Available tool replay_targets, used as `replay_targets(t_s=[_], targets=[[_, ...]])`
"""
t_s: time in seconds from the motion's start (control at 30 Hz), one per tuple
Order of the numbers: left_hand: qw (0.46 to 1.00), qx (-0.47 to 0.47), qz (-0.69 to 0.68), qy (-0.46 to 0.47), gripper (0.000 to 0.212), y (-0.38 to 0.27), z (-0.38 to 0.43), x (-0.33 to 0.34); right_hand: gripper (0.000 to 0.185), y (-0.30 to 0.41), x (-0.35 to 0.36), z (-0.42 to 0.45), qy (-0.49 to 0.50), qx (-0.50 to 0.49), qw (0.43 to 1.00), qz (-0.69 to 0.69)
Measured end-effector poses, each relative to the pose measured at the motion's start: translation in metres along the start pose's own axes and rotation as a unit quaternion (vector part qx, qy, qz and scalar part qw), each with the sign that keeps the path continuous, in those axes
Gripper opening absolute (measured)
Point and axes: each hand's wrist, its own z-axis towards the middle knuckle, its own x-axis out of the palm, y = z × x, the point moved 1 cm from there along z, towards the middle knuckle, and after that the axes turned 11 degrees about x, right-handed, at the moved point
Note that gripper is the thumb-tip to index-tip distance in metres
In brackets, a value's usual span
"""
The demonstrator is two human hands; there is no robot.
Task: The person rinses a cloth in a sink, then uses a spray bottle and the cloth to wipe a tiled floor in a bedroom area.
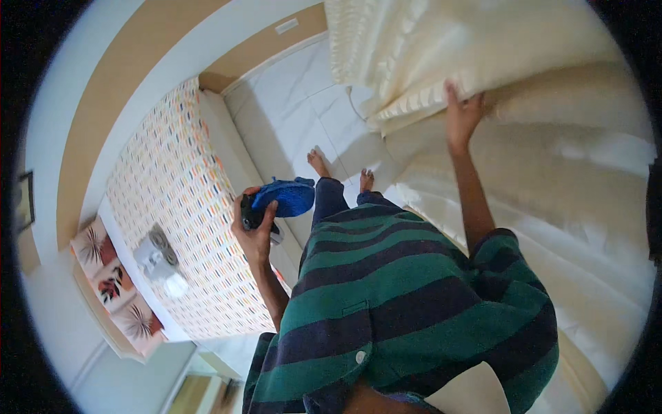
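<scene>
My left hand holds a blue cloth, thumb across its near side. Within the same grip is a black object with a pale grey lower part; the fingers cover much of it, so its kind cannot be told. On the other side, my right hand grasps the gathered edge of a cream curtain, with some fingertips hidden behind the fabric. The curtain hangs in folds ahead and to the right.
At the left stands a bed with a patterned sheet. Folded grey and white textiles lie on it, and cushions line its head. A cord hangs near the curtain above the marble-look tile floor.
</scene>
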Motion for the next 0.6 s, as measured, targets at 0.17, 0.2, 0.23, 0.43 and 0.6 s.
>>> replay_targets(t_s=[0.17,0.2,0.23,0.43,0.6], targets=[[0.998,-0.021,0.021,-0.048,0.036,0.018,-0.031,-0.008,0.078,-0.187,0.034,-0.128,0.524,0.166,0.718,-0.426],[0.999,0.006,-0.028,-0.027,0.036,0.013,-0.012,0.02,0.067,-0.265,0.0,-0.12,0.543,0.041,0.674,-0.499],[0.998,-0.011,0.006,-0.054,0.036,0.027,-0.025,-0.003,0.044,-0.238,0.02,-0.175,0.683,-0.012,0.56,-0.469],[0.993,-0.084,-0.011,-0.077,0.037,0.092,0.008,-0.011,0.016,-0.194,0.077,-0.177,0.615,0.246,0.696,-0.277],[0.988,-0.119,-0.083,-0.059,0.035,0.236,0.083,0.024,0.018,-0.32,0.176,-0.158,0.55,0.181,0.737,-0.348]])
